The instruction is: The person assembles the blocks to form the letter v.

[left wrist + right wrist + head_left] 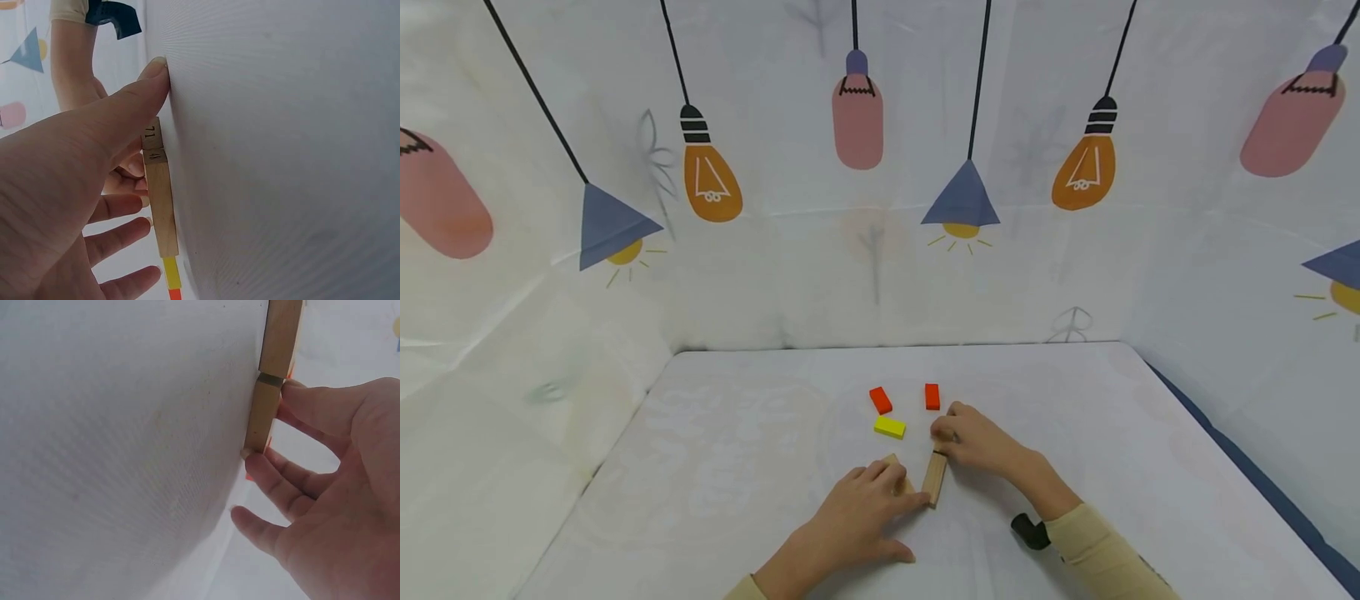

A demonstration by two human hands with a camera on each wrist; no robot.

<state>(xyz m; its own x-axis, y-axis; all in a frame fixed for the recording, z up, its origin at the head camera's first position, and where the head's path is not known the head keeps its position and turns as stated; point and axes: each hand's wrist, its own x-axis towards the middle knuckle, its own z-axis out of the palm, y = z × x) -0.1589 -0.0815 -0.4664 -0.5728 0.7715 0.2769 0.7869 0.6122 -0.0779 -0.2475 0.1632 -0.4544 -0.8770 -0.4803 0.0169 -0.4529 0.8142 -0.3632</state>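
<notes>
Gripping right hand (pixel 973 437): thumb and fingers on far block (pixel 262 415)
Left hand (pixel 867 512): fingers loosely spread at left block (pixel 905 486), near block (pixel 935 477)
Blocks (pixel 164 206): lower centre of head frame, between the hands

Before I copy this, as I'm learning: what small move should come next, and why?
Probably ease the far wooden block toward the near wooden block with the right hand: its fingers touch the former, and a dark band shows between both blocks.
</notes>
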